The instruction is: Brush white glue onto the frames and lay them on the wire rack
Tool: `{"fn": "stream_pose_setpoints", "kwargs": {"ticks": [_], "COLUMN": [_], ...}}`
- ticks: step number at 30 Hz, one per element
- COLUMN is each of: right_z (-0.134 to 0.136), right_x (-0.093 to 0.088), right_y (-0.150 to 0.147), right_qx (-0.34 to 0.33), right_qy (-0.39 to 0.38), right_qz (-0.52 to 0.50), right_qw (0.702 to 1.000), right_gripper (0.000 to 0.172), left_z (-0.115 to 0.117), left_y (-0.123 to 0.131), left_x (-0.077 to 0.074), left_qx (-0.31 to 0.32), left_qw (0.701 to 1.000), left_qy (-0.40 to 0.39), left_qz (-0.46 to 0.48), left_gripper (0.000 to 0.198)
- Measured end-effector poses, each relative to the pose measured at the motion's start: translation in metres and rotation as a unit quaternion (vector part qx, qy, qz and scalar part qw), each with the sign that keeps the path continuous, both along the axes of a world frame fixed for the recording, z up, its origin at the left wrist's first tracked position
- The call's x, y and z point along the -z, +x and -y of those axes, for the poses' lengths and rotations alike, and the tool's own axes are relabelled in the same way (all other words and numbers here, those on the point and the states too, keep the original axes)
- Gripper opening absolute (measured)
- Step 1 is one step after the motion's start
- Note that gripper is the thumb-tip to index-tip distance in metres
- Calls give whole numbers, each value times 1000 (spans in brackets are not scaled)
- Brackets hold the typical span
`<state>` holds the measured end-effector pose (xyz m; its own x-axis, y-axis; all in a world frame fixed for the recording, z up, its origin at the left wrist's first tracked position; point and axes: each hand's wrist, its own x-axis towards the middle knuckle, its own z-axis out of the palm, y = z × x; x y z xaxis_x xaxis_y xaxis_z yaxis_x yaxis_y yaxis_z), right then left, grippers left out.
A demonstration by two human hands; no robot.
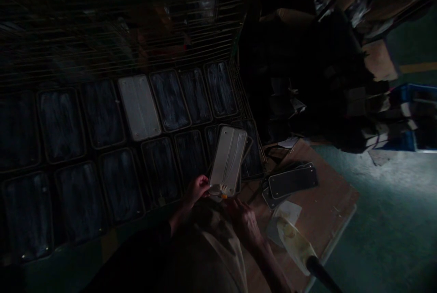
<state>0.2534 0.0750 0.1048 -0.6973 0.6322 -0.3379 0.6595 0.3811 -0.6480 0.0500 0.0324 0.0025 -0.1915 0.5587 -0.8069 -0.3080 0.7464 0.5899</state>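
Observation:
A pale rectangular panel with rounded corners, studs near the corners and a lengthwise line lies tilted over darker panels. My left hand pinches its lower left corner, thumb and fingers closed. My right hand is curled just below its lower edge. Between the hands is a small orange piece, close to the right fingertips. What the right fingers hold is too dark to make out.
Rows of dark panels, with one pale panel among them, fill the left. A wire cage stands behind. Dark panels lie stacked on a wooden board, near a lamp. A blue crate stands at right.

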Motion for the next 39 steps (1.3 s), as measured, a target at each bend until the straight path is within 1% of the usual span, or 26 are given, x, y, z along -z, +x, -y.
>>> {"fn": "stream_pose_setpoints", "kwargs": {"ticks": [1,3,6,9,12,14,17,20,22,24,28,30,32,34,36,37,39], "right_z": [-4,-19,-60,-107,-145,-162,-176,-173,-160,-136,-73,-46,-29,-27,-41,-53,-85], "right_x": [1,4,13,21,22,21,21,27,30,31,25,22,20,22,26,28,32], "right_y": [-3,-9,-21,-34,-47,-55,-66,-71,-68,-60,-36,-24,-14,-6,-1,0,-2], "right_qx": [3,3,2,23,58,62,27,-25,-45,-67,-106,-96,-59,-15,23,38,67], "right_qy": [-14,-32,-22,28,100,151,194,200,187,158,66,0,-69,-122,-139,-132,-84], "right_qz": [-11,-37,-71,-93,-100,-99,-81,-54,-38,-31,-45,-55,-68,-87,-100,-102,-108], "right_qw": [1000,999,997,995,988,982,977,978,981,985,991,994,994,989,985,985,988], "right_gripper": [24,25,26,26,28,29,31,35,36,36,30,27,24,22,22,22,24], "left_z": [0,1,3,5,6,8,9,10,10,9,7,6,5,5,5,5,6], "left_y": [0,-1,-2,0,2,3,5,5,5,6,4,3,2,1,2,2,3], "left_x": [-1,-2,-1,3,8,11,13,14,14,13,7,3,-1,-3,-2,-1,2], "left_qx": [0,5,2,-9,-20,-29,-42,-49,-55,-61,-57,-48,-43,-43,-39,-37,-38], "left_qw": [1000,1000,1000,1000,999,999,999,998,998,998,998,999,999,999,999,999,999], "left_qy": [2,12,17,10,10,13,17,15,11,10,8,4,2,1,5,9,15], "left_qz": [5,19,26,26,27,27,23,23,23,25,19,15,20,23,16,12,7], "left_gripper": [29,27,28,31,32,32,31,31,29,28,25,24,24,24,23,22,22]}}
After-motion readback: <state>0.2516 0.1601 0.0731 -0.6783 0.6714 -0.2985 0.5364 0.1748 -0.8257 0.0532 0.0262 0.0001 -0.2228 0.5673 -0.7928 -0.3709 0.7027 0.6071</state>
